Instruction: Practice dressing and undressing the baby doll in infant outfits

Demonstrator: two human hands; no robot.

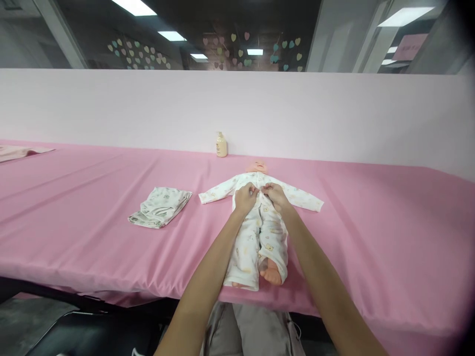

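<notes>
A baby doll (272, 275) lies on its back with its feet toward me. It is dressed in a white baby onesie (243, 252) with small prints, both sleeves spread out sideways. My left hand (246, 197) pinches the front of the onesie near the doll's waist. Just right of it, my right hand (275, 194) pinches the opposite side of the front, with a small gap between the two hands. One bare foot shows at the right leg opening, while the other is mostly covered. Whatever fastening lies at my fingertips is too small to make out.
A folded printed cloth (159, 206) rests left of the doll on the pink-covered table (92, 207). A cream pump bottle (221, 145) stands at the back against the white wall (148, 109). Pale pink fabric (18, 152) lies far left. A black chair (96, 333) is below the front edge.
</notes>
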